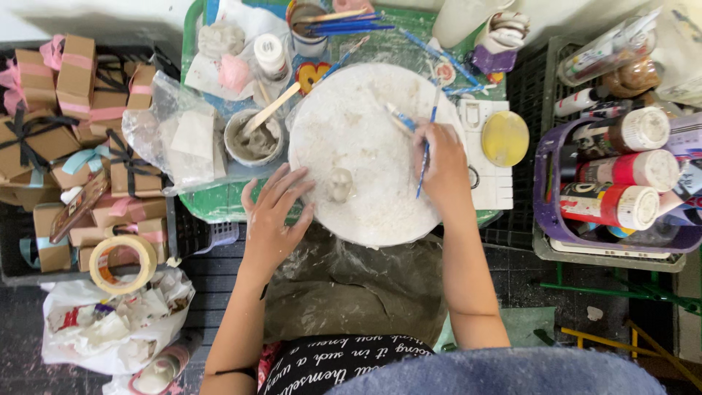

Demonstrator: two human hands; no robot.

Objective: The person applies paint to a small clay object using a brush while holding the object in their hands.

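Small clay piece by open left hand; right hand grips brushes, paint bottles beside

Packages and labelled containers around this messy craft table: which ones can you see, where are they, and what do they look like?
Gift boxes: far left, brown cardboard cubes tied with pink, black or blue ribbons.
Paint bottles: right, lying in a purple basket, white caps, red and dark labels.
Small jar: top centre, white lid.
Tape roll: lower left, tan ring.
Plastic bag: left of the round white board, clear, crumpled.
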